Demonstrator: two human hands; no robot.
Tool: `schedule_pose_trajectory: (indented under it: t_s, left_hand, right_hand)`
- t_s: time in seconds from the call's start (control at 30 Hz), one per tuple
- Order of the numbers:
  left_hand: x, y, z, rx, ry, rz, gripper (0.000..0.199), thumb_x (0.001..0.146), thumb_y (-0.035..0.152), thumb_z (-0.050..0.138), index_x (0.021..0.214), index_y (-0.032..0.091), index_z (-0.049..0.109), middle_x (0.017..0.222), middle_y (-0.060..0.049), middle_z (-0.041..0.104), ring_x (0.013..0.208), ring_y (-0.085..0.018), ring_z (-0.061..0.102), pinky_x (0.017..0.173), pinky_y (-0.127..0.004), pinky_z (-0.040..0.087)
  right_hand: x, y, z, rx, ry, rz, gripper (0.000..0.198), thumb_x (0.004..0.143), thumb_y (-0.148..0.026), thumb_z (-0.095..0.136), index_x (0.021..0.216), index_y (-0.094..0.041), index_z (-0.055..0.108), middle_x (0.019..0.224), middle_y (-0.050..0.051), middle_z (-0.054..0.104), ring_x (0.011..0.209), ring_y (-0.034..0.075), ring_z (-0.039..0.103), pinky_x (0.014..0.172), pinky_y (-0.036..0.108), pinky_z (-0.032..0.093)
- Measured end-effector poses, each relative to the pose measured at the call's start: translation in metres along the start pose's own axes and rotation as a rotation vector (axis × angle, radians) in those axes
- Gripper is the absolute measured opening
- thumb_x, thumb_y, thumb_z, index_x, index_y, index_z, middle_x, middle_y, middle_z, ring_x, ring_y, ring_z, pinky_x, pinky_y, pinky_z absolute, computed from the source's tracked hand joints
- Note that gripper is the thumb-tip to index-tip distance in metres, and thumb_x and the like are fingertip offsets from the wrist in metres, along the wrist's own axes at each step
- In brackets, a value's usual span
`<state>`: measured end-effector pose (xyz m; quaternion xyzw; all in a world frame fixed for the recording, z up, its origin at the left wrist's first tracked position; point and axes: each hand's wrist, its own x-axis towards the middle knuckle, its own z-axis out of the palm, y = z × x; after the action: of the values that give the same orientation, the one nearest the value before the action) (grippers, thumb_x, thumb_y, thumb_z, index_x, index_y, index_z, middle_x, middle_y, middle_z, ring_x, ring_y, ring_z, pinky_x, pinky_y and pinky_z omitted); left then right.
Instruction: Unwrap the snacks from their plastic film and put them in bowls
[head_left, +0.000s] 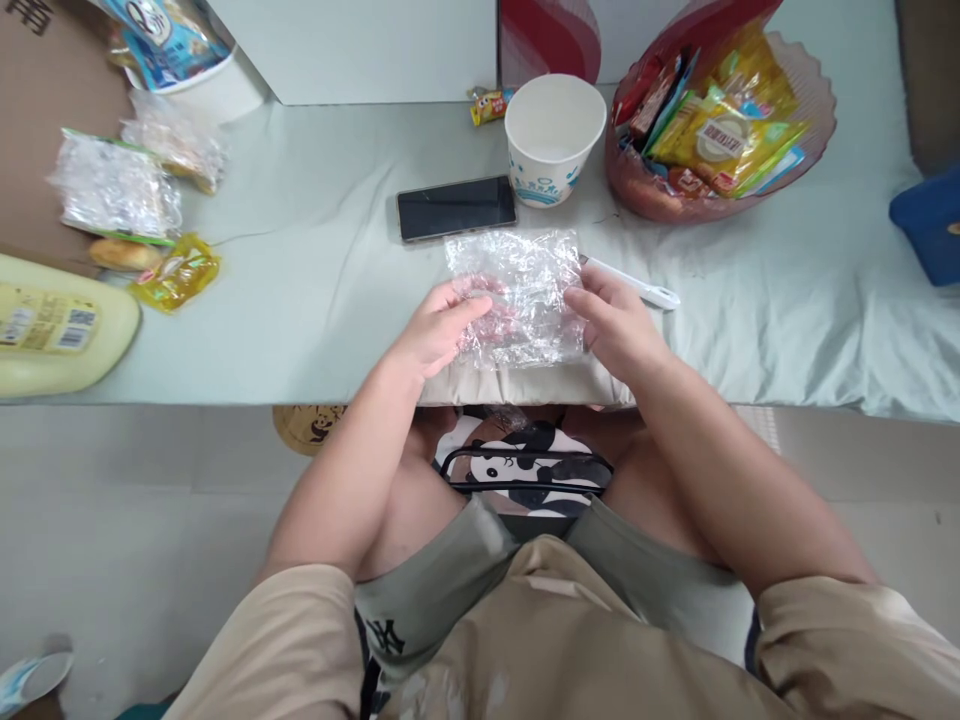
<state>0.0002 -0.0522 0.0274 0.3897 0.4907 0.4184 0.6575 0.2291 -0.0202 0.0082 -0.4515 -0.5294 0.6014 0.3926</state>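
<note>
A crinkled clear plastic bag [538,285] spreads between my hands near the table's front edge. My left hand [439,325] is closed on its left side, thumb on top and fingers seen through the film. At the right edge, my right hand [619,325] pinches the film between thumb and fingers. Just beyond that hand lies a slim tool with a white handle [656,294], its other end partly hidden. A dark-screened phone [456,208] rests behind the bag, beside a white paper cup [551,150] with blue print.
A pink bowl [814,110] of wrapped snacks stands at the back right, with a blue object [930,225] farther right. On the left are snack packets [120,190], a small bread roll [124,254], a yellow wrapper [180,272] and a pale yellow bottle [67,325].
</note>
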Motion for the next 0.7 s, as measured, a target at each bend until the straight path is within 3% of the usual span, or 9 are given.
schedule_pose_trajectory:
  t_s: [0.13, 0.27, 0.37, 0.5, 0.6, 0.7]
  left_hand:
    - [0.001, -0.002, -0.003, 0.106, -0.008, 0.028, 0.028, 0.084, 0.036, 0.077, 0.105, 0.020, 0.067, 0.068, 0.003, 0.066, 0.061, -0.015, 0.070, 0.057, -0.027, 0.059]
    - [0.001, -0.003, -0.008, 0.156, 0.045, 0.075, 0.031, 0.084, 0.042, 0.079, 0.104, 0.023, 0.066, 0.053, 0.007, 0.051, 0.044, -0.011, 0.057, 0.040, -0.019, 0.040]
    - [0.000, 0.000, -0.009, 0.074, 0.060, 0.077, 0.028, 0.082, 0.038, 0.080, 0.101, 0.024, 0.065, 0.056, 0.008, 0.054, 0.045, -0.009, 0.056, 0.041, -0.019, 0.040]
    - [0.001, 0.009, -0.011, -0.046, 0.062, 0.043, 0.014, 0.081, 0.030, 0.071, 0.089, 0.022, 0.065, 0.066, 0.005, 0.060, 0.053, -0.010, 0.060, 0.047, -0.020, 0.048]
    - [0.003, 0.014, -0.014, -0.089, 0.050, 0.046, 0.020, 0.084, 0.037, 0.062, 0.077, 0.018, 0.062, 0.074, 0.000, 0.063, 0.056, -0.010, 0.058, 0.049, -0.022, 0.049]
    - [0.007, 0.010, -0.016, 0.024, 0.036, 0.080, 0.017, 0.077, 0.031, 0.071, 0.079, 0.018, 0.060, 0.076, 0.001, 0.061, 0.054, -0.006, 0.053, 0.048, -0.019, 0.042]
  right_hand:
    - [-0.008, -0.017, 0.003, -0.083, -0.120, 0.077, 0.040, 0.084, -0.058, 0.075, 0.082, -0.020, 0.064, 0.072, 0.002, 0.064, 0.059, 0.013, 0.055, 0.051, 0.027, 0.045]
    - [-0.010, -0.018, 0.000, -0.107, -0.059, 0.016, 0.037, 0.085, -0.056, 0.075, 0.095, -0.022, 0.065, 0.062, -0.003, 0.058, 0.054, 0.011, 0.050, 0.049, 0.025, 0.039]
    - [-0.009, -0.012, -0.001, -0.010, -0.033, 0.001, 0.038, 0.084, -0.053, 0.076, 0.111, -0.028, 0.065, 0.060, -0.007, 0.049, 0.050, 0.011, 0.042, 0.047, 0.025, 0.034]
    - [-0.005, -0.013, -0.001, 0.151, -0.062, 0.013, 0.033, 0.079, -0.055, 0.073, 0.091, -0.026, 0.064, 0.069, -0.002, 0.054, 0.057, 0.014, 0.050, 0.052, 0.029, 0.044]
    - [-0.002, -0.014, -0.003, 0.192, -0.137, 0.041, 0.049, 0.082, -0.073, 0.062, 0.078, -0.024, 0.060, 0.072, 0.002, 0.056, 0.062, 0.017, 0.055, 0.056, 0.034, 0.050]
    - [0.001, -0.008, -0.004, 0.138, -0.120, -0.006, 0.045, 0.081, -0.067, 0.072, 0.084, -0.024, 0.059, 0.076, 0.000, 0.054, 0.061, 0.013, 0.051, 0.056, 0.030, 0.048]
